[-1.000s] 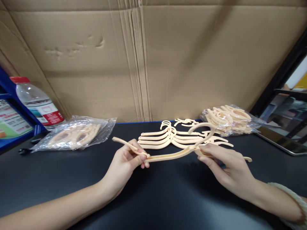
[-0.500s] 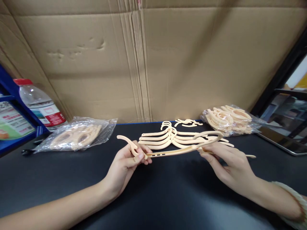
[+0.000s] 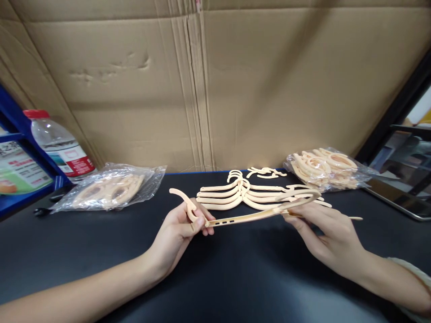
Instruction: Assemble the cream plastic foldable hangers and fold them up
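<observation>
Hanger (image 3: 251, 217), pinched by left fingers (image 3: 199, 222) and right fingers (image 3: 299, 225), partly hides other hangers (image 3: 220, 207) behind.

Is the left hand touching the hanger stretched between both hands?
Touching. The head view shows the left hand pinching the hanger at one end, with no gap showing.

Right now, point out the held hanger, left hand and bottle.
Held hanger (image 3: 251, 217), head view: middle of its bar.
Left hand (image 3: 175, 230), head view: near the thumb's base.
Bottle (image 3: 69, 157), head view: its label.
</observation>
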The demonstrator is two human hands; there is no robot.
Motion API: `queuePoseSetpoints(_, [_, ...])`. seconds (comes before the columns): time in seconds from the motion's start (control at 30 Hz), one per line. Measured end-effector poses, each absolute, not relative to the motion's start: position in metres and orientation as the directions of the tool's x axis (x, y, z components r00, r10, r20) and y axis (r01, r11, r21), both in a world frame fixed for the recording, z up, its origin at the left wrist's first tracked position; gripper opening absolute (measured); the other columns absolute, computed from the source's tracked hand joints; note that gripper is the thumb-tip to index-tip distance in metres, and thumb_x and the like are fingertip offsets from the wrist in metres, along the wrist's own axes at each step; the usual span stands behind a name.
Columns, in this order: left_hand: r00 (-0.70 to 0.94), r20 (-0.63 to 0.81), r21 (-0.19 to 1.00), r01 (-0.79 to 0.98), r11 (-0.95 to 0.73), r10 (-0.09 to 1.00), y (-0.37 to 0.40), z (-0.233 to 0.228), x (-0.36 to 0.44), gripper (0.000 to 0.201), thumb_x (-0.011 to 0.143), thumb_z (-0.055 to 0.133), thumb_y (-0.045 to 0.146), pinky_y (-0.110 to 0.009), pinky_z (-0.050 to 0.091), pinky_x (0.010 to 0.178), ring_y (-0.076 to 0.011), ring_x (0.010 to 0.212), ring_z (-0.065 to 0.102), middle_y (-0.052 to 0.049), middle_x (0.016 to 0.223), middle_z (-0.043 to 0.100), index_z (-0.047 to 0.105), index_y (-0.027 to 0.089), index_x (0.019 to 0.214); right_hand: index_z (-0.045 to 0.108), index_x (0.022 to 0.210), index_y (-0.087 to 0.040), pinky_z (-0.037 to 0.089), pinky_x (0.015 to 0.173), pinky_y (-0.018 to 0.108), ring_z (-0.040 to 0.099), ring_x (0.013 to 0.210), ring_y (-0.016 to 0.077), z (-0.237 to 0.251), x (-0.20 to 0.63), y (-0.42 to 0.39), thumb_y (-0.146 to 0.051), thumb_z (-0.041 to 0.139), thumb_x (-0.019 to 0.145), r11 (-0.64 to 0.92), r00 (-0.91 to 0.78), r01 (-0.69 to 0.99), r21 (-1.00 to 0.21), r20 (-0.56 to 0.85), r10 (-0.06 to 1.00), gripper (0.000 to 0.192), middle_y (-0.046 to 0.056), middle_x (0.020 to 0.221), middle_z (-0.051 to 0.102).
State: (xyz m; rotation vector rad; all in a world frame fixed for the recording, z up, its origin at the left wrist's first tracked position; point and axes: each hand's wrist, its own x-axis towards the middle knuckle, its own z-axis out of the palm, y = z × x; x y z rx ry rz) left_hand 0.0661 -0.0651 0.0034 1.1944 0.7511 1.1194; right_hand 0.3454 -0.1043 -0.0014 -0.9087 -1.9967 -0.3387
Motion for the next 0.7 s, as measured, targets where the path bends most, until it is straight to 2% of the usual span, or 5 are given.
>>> queuePoseSetpoints(0.13, [0.314, 0.093, 0.97, -0.244, -0.014, 0.945, -0.0655, 0.0035, 0.0668, 0.022, 0.068, 0.076, 0.019, -0.022, 0.041, 0.056, -0.0116, 0.057, 0.054, 0.001, 0.067, 0.061, 0.054, 0.016, 0.064, 0.061, 0.092, -0.022, 0.056, 0.059, 0.026, 0.068, 0.068, 0.0171, -0.0013, 0.3434, -0.1083, -0.004, 0.053, 0.084, 0.711, -0.368, 0.698, -0.083, 0.81, 0.456, 0.021, 0.003, 0.081, 0.071])
queuePoseSetpoints(0.47, [0.324, 0.094, 0.977, -0.211, -0.025, 0.941, -0.0657, 0.0035, 0.0677, 0.02, 0.069, 0.072, 0.016, -0.022, 0.039, 0.054, -0.0114, 0.055, 0.054, 0.001, 0.066, 0.061, 0.053, 0.016, 0.063, 0.06, 0.101, -0.023, 0.058, 0.065, 0.028, 0.069, 0.075, 0.0187, -0.0047, 0.3438, -0.1083, -0.003, 0.053, 0.084, 0.704, -0.357, 0.705, -0.085, 0.816, 0.455, 0.027, 0.004, 0.087, 0.071])
queuePoseSetpoints(0.7, [0.329, 0.1, 0.965, -0.262, -0.011, 0.939, -0.0646, 0.003, 0.0653, 0.022, 0.071, 0.073, 0.019, -0.025, 0.044, 0.061, -0.0137, 0.061, 0.058, -0.001, 0.071, 0.065, 0.052, 0.016, 0.065, 0.058, 0.093, -0.021, 0.053, 0.054, 0.026, 0.065, 0.064, 0.0166, -0.0022, 0.3452, -0.107, -0.004, 0.053, 0.085, 0.683, -0.359, 0.728, -0.055, 0.819, 0.448, 0.019, 0.004, 0.078, 0.068])
